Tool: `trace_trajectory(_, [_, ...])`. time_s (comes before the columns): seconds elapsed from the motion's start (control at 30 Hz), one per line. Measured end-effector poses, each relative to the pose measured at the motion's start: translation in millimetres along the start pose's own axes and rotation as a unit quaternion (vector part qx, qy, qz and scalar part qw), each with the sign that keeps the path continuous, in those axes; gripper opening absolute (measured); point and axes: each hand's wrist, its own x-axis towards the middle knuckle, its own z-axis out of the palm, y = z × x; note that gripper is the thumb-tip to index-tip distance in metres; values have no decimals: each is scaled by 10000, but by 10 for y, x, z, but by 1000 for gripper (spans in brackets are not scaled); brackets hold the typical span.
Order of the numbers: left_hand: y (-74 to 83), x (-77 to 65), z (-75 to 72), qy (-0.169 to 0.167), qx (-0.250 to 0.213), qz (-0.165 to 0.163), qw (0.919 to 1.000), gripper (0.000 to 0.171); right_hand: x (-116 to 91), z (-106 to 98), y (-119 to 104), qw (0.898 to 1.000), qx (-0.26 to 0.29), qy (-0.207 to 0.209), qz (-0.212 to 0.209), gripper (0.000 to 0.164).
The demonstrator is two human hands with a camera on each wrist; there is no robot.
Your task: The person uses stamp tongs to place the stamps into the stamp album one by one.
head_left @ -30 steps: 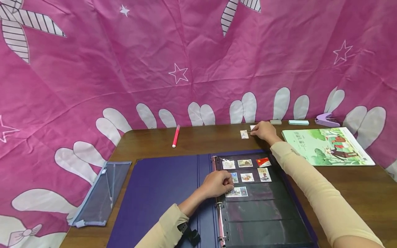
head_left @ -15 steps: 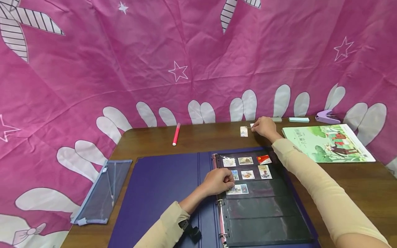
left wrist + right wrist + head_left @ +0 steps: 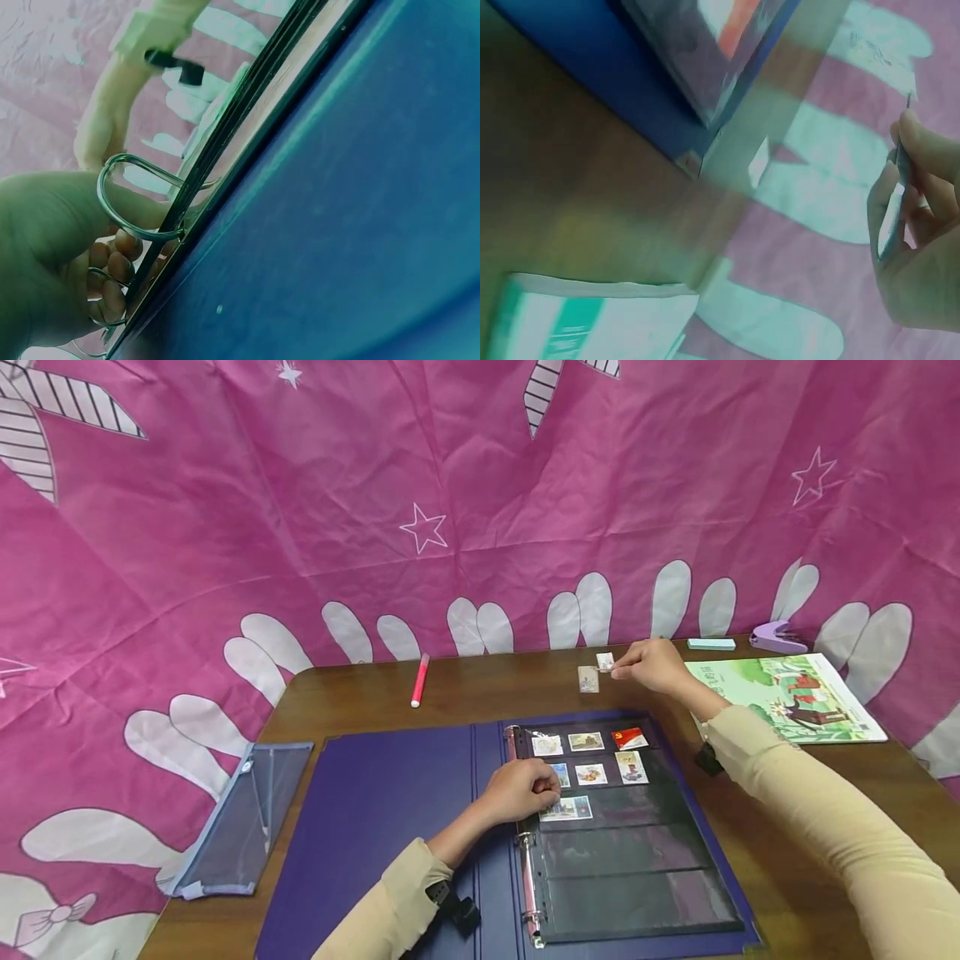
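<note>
My right hand (image 3: 654, 667) holds tweezers (image 3: 897, 184) between thumb and fingers. A small pale stamp (image 3: 874, 56) is at their tip; in the head view this stamp (image 3: 588, 679) looks greyish and raised above the table. Another stamp (image 3: 604, 662) lies just behind it. My left hand (image 3: 519, 791), fingers curled, rests at the ring side of the black stock page (image 3: 637, 852) in the open blue binder (image 3: 397, 810). Its fingertips cover part of a wide stamp (image 3: 567, 808); whether they pinch the page is hidden. Several stamps sit in the upper rows.
A green picture book (image 3: 802, 702) lies at right, with a purple stapler-like item (image 3: 777, 637) and a light blue bar (image 3: 711, 644) behind it. A red marker (image 3: 420, 681) lies at the back. On the left is a mesh zip pouch (image 3: 243, 818). A pink cloth hangs behind the table.
My right hand has drawn slightly right and nearer, and the front stamp now appears lifted at the tweezers. The rear stamp shows more fully. My left hand stays at the page.
</note>
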Motion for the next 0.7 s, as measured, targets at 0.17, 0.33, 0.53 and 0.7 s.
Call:
trace_trajectory(0.17, [-6, 20, 10, -26, -28, 35, 10000, 4, -353, -62, -44, 9941, 603, -755, 492, 17])
trace_trajectory(0.33, [-25, 6, 7, -58, -81, -15, 9999, 4, -631, 19, -39, 9808, 1109, -1409, 771, 19])
trace_trajectory(0.53, [-21, 4, -24, -18, -209, -48, 9998, 4, -797, 133, -13, 9754, 1165, -1667, 852, 18])
trace_trajectory(0.7, [-3, 28, -3, -16, -243, -70, 9997, 5, -902, 191, 25, 9749, 1001, -1782, 878, 15])
